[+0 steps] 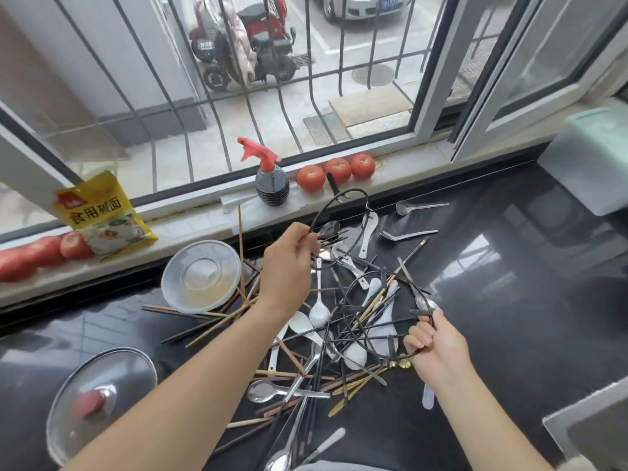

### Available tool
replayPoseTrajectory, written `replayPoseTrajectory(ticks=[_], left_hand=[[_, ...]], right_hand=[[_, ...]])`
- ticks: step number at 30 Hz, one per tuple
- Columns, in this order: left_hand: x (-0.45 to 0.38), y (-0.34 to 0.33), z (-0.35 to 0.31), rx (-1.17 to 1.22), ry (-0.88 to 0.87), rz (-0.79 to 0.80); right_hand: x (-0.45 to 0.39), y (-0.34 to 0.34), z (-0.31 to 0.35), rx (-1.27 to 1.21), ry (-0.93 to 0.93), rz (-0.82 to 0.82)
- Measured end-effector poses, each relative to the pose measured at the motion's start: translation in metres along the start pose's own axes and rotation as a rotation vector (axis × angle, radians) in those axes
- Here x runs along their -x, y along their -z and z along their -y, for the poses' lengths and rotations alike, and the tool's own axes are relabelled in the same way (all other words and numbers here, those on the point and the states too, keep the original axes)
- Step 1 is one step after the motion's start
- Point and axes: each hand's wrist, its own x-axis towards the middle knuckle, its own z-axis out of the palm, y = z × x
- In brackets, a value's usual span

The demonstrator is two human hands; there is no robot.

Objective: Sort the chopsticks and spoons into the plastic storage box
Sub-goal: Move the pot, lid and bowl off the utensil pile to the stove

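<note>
A black wire rack (343,239) is gripped at each end by the left hand (289,263) and right hand (438,348), probably lifted clear so the chopsticks (217,321) and spoons (317,311) heaped beneath can be sorted into the box (591,158) at far right.

Your chopsticks (217,326) and spoons (318,309) lie tangled between your grips; the plastic storage box (591,158) sits beyond, far right.
</note>
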Motion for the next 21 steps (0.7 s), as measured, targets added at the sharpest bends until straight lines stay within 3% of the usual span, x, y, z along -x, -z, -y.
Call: replayPoseTrajectory(ticks=[5, 14, 17, 21], left_hand=[[0.041, 0.009, 0.004, 0.121, 0.155, -0.038], [0.187, 0.096, 0.072, 0.607, 0.807, -0.425], [0.239, 0.113, 0.083, 0.723, 0.885, -0.504], [0.28, 0.122, 0.084, 0.71, 0.867, -0.531]], right_hand=[[0.01, 0.024, 0.003, -0.012, -0.021, -0.009], [0.029, 0.058, -0.013, 0.044, -0.08, 0.015], [0.039, 0.056, -0.023, 0.1, -0.146, 0.052], [0.057, 0.044, -0.045, 0.183, -0.284, 0.122]])
